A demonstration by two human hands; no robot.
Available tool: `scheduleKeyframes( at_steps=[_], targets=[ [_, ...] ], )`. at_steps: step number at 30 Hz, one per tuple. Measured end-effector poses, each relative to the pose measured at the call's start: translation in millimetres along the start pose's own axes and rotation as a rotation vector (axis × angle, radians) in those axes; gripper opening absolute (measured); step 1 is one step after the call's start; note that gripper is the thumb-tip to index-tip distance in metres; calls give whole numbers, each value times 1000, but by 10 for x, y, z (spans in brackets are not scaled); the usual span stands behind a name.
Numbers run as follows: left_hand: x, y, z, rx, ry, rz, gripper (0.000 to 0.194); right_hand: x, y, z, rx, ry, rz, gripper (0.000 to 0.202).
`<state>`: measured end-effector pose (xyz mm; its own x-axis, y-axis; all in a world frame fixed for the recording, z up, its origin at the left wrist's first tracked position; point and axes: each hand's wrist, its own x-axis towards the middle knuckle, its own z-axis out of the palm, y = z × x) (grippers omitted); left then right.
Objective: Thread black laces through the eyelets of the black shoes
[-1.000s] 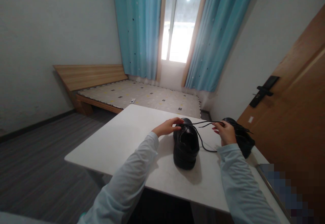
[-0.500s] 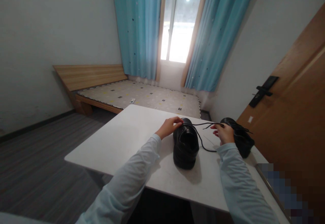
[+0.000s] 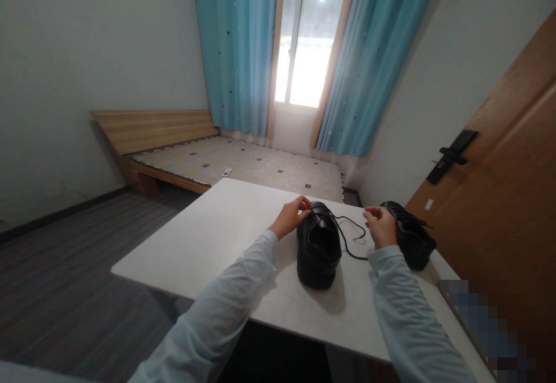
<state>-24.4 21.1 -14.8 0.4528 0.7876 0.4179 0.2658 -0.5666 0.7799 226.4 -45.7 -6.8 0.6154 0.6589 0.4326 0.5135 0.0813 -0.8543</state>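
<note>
A black lace-up shoe (image 3: 319,255) rests on the white table (image 3: 186,244), its heel towards me. At the left of its front, my left hand (image 3: 291,218) is closed, fingertips pinching the shoelace close to the eyelets. From the shoe a loose black shoelace (image 3: 345,244) trails rightwards over the tabletop; one strand curls back, another runs behind my right wrist. My right hand (image 3: 382,226) hovers right of that curl, fingers drawn together, with no lace visible in them. Just beyond it sits the second black shoe (image 3: 414,235), its laces across the top.
Behind the table stands a low wooden bed (image 3: 169,131) with a patterned mattress, on which lies a small white remote (image 3: 226,172). Blue curtains (image 3: 238,53) flank the window. A wooden door (image 3: 495,197) with a black handle is close on the right.
The lace stretched between both hands has slackened and dropped onto the table, out of my right hand. That hand has shifted slightly; my left hand stays at the shoe.
</note>
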Motion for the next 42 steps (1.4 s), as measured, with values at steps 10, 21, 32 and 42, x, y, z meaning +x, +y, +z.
scheduleKeyframes(
  at_steps=[10,21,32,42],
  targets=[
    [27,15,-84,7,6,43,18,-300,-391,92,16,-609,-271,46],
    [39,32,-153,74,-90,46,18,-361,-279,197,-66,-814,-361,63],
    [18,81,-117,26,-93,-6,17,-365,-246,207,-37,-837,-356,67],
    [62,-5,-72,-126,-54,-5,18,-346,-172,223,-54,-829,-381,66]
  ],
)
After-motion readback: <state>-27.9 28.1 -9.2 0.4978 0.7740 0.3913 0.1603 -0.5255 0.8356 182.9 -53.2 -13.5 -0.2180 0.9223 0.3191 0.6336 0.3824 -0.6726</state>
